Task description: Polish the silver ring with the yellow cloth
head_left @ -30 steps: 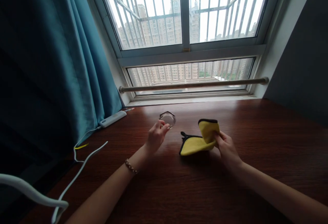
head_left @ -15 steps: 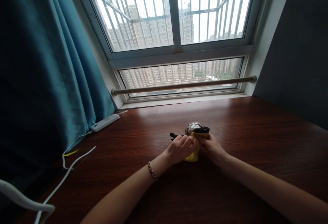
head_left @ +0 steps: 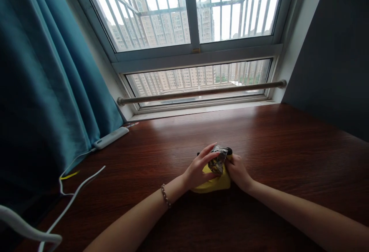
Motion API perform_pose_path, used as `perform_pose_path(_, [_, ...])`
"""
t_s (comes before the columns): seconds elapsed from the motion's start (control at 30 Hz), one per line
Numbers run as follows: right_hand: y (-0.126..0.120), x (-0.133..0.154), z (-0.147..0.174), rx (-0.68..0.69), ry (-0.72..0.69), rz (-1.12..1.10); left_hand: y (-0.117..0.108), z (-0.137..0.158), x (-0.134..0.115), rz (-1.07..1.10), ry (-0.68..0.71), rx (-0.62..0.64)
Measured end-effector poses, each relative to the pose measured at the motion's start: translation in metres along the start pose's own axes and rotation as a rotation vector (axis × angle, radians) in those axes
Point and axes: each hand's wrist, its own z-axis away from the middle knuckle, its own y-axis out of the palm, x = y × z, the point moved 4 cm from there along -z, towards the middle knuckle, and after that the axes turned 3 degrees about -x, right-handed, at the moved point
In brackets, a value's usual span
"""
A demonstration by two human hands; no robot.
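While the left hand (head_left: 198,170) clasps the glass (head_left: 218,159), the right hand (head_left: 238,172) clutches the cloth (head_left: 215,184), off the worktop's (head_left: 161,142) far edge.

The clear glass piece (head_left: 218,160), many-faceted and glinting silver and dark, is held tilted in the left grip (head_left: 198,170), though which way any opening faces cannot be told. The yellow cloth (head_left: 215,184) with black edging is bunched in the right grip (head_left: 238,172), a dark-trimmed fold showing just beside the glass piece's upper right. Its rounded lower part spreads below the glass piece, toward the near side, over the brown surface (head_left: 161,138).
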Motion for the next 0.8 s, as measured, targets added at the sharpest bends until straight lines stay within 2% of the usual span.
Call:
perform_pose_path(0.1, [0.001, 0.002, 0.001, 0.006, -0.022, 0.037, -0.001, 0.000, 0.001, 0.081, -0.082, -0.020])
perform_pose_path(0.27, [0.001, 0.004, 0.002, 0.021, -0.023, 0.059, -0.001, 0.001, 0.011, 0.311, -0.297, -0.031])
perform_pose_path(0.57, [0.003, 0.009, 0.004, 0.064, -0.001, 0.077, -0.003, -0.001, 0.019, 0.623, -0.555, -0.049])
perform_pose_path(0.7, [0.006, 0.010, 0.004, 0.111, 0.000, 0.041, -0.001, 0.001, 0.020, 0.635, -0.558, -0.031])
perform_pose_path(0.8, [0.007, 0.005, 0.003, 0.092, 0.009, 0.034, 0.002, 0.002, 0.023, 0.593, -0.522, -0.048])
